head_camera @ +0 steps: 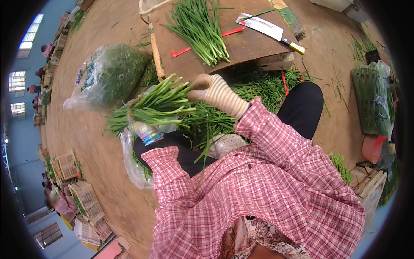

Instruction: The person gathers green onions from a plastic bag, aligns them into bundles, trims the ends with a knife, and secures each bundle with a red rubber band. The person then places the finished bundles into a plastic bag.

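Note:
My left hand, in a patterned glove, is closed around a bunch of green garlic chives; the stalk ends point right. My right hand, in a striped knit glove, touches the stalk ends with thumb and fingers; whether it pinches a stalk cannot be told. Ahead, a pile of chives lies on a brown board, across a red tie strip. A cleaver with a black and pale handle rests flat to its right, one leaf across its blade.
Loose chives lie below the board, between my knees. A clear plastic bag of greens stands on the floor at left. Wrapped chives stand at right. Several people and plastic crates are at the far left.

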Motion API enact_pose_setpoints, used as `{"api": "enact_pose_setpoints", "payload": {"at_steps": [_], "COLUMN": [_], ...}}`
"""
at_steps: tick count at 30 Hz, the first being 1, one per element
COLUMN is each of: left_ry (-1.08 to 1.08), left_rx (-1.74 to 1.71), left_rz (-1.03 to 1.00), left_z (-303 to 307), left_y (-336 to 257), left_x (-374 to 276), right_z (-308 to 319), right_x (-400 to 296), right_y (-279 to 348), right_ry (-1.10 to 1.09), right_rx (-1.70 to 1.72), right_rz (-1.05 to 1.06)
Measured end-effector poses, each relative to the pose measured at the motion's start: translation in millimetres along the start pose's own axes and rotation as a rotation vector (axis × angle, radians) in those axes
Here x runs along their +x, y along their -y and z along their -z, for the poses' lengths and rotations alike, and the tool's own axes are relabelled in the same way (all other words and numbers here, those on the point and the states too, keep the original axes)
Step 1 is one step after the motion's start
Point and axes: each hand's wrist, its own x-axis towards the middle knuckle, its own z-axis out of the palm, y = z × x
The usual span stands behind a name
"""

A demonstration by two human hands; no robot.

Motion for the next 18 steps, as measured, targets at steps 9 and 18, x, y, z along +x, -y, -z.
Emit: {"api": "enact_pose_setpoints", "payload": {"at_steps": [9,18], "left_ry": [-0.297,-0.018], "left_rx": [0.181,0.049], "left_rz": [-0.116,-0.064], "left_z": [-8,-19], "left_y": [-12,25], "left_x": [-7,4], "right_z": [71,23], "right_x": [-26,-9], "right_y": [-7,16], "right_ry": [-0.22,-0.094], "right_rx": [0.575,-0.137], "right_rz": [-0.032,0.064]}}
